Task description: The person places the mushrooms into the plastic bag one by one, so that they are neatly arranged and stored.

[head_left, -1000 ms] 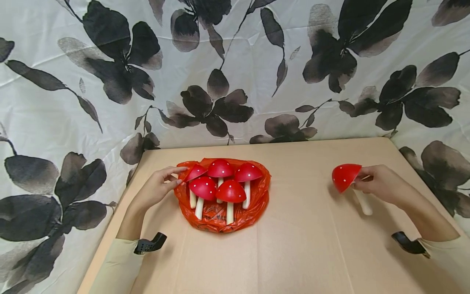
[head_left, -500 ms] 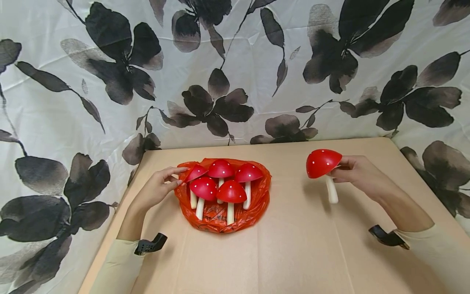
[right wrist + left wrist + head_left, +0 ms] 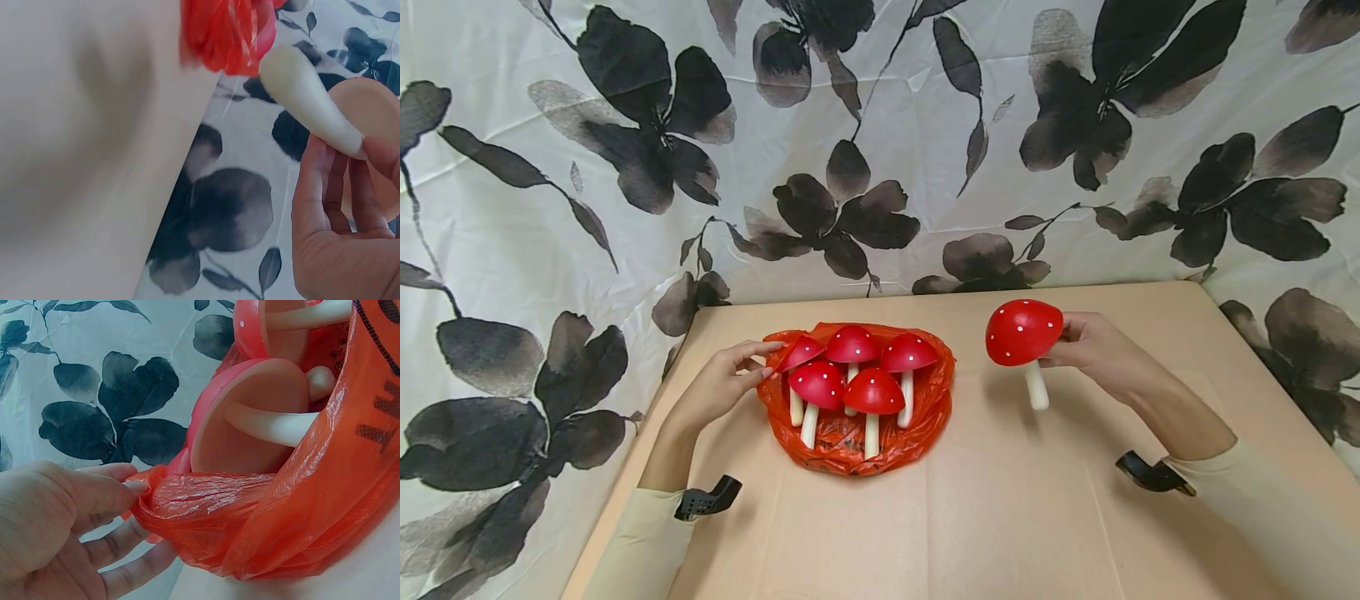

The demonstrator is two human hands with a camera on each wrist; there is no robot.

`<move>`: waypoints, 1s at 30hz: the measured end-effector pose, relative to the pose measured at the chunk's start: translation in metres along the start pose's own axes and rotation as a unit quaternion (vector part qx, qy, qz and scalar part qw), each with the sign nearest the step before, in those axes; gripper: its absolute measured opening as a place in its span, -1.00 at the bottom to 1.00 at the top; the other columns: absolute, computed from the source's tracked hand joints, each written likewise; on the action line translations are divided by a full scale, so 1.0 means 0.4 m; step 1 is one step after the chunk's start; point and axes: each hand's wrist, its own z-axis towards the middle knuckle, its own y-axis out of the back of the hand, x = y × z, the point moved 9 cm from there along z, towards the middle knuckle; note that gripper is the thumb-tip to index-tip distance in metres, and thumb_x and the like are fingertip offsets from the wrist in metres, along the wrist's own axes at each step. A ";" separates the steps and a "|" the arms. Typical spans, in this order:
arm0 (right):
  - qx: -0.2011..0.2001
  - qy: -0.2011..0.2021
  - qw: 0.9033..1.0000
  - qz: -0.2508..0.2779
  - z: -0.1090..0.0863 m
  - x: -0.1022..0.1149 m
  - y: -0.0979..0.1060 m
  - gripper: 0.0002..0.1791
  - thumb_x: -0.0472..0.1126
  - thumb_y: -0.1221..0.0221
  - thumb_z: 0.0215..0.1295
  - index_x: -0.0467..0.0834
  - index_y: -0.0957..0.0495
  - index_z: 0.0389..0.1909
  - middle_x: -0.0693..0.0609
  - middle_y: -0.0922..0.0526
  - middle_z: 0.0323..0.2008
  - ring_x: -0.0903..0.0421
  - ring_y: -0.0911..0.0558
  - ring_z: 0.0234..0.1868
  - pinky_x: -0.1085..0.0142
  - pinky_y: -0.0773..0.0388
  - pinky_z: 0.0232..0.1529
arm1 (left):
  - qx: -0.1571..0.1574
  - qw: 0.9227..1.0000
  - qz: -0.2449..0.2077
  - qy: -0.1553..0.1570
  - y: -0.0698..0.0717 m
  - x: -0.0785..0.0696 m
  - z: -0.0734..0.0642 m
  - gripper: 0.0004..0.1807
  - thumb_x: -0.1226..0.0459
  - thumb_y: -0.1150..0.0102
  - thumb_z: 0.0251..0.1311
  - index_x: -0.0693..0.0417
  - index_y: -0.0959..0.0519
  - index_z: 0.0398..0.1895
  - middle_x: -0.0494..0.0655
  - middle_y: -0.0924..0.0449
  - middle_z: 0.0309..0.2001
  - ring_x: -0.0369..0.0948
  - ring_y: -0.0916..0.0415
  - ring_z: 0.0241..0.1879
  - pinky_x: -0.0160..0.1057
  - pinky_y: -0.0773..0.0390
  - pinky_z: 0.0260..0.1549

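Observation:
A red plastic bag [image 3: 850,463] lies opened out on the table, its rim rolled into a bowl shape. Inside stand several toy mushrooms [image 3: 817,384] with white-dotted red caps and pale stems. My left hand [image 3: 724,379] pinches the bag's left rim between thumb and fingers; the left wrist view shows the thumb [image 3: 106,490] on the crumpled edge. To the right of the bag, my right hand [image 3: 1093,350] holds another toy mushroom [image 3: 1024,333] above the table, cap up. In the right wrist view the fingers grip its stem [image 3: 312,94] close under the cap.
The light wooden table [image 3: 1000,517] runs under both arms. Behind it and at the sides hangs a white cloth [image 3: 925,108] with dark flowers. A black strap mount sits on each wrist.
My right hand has carried its mushroom leftward toward the bag, and the mushroom has turned more upright. The left hand stays on the bag's rim.

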 end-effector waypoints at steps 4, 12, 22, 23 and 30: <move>0.017 -0.008 1.000 0.015 0.024 0.004 -0.045 -0.68 -0.29 -0.33 0.30 -0.30 -0.62 0.04 0.08 -0.73 -0.14 -0.01 -0.63 -0.01 0.17 -0.67 -0.04 | 0.002 1.000 -0.004 0.001 -0.003 -0.001 0.001 -0.57 0.51 -0.13 0.33 0.16 -0.59 0.25 0.14 -0.62 0.10 -0.01 -0.60 -0.14 -0.35 -0.61 -0.29; 0.049 0.015 0.998 0.038 0.082 0.023 -0.140 -0.71 -0.23 -0.33 0.32 -0.17 -0.67 0.04 0.00 -0.73 -0.07 -0.09 -0.55 0.12 -0.02 -0.57 0.07 | 0.001 1.000 -0.002 0.000 -0.008 -0.005 0.007 -0.57 0.51 -0.11 0.34 0.12 -0.60 0.24 0.10 -0.63 0.08 0.00 -0.55 -0.13 -0.35 -0.57 -0.30; 0.082 -0.010 0.988 0.130 0.134 0.016 -0.264 -0.65 -0.34 -0.29 0.33 -0.25 -0.60 0.13 -0.05 -0.70 -0.05 -0.07 -0.55 0.02 -0.02 -0.60 0.08 | 0.000 1.000 0.003 -0.003 -0.003 -0.011 0.006 -0.58 0.47 -0.18 0.33 0.13 -0.60 0.25 0.09 -0.64 0.10 0.00 -0.54 -0.09 -0.35 -0.56 -0.26; 0.085 -0.014 0.987 0.138 0.137 0.013 -0.277 -0.66 -0.35 -0.28 0.33 -0.26 -0.60 0.12 -0.05 -0.70 -0.06 -0.06 -0.55 0.00 -0.02 -0.60 0.07 | 0.000 1.000 0.003 -0.002 -0.002 -0.010 0.005 -0.58 0.47 -0.18 0.33 0.12 -0.60 0.25 0.09 -0.64 0.10 0.01 -0.54 -0.08 -0.35 -0.56 -0.25; 0.107 -0.017 0.983 0.151 0.147 -0.009 -0.339 -0.62 -0.32 -0.31 0.31 -0.25 -0.61 0.14 -0.10 -0.69 0.00 -0.08 -0.56 0.03 0.08 -0.63 0.06 | -0.002 1.000 0.003 -0.001 0.003 -0.008 0.002 -0.55 0.51 -0.12 0.32 0.10 -0.60 0.25 0.09 -0.64 0.11 0.00 -0.55 -0.11 -0.33 -0.55 -0.27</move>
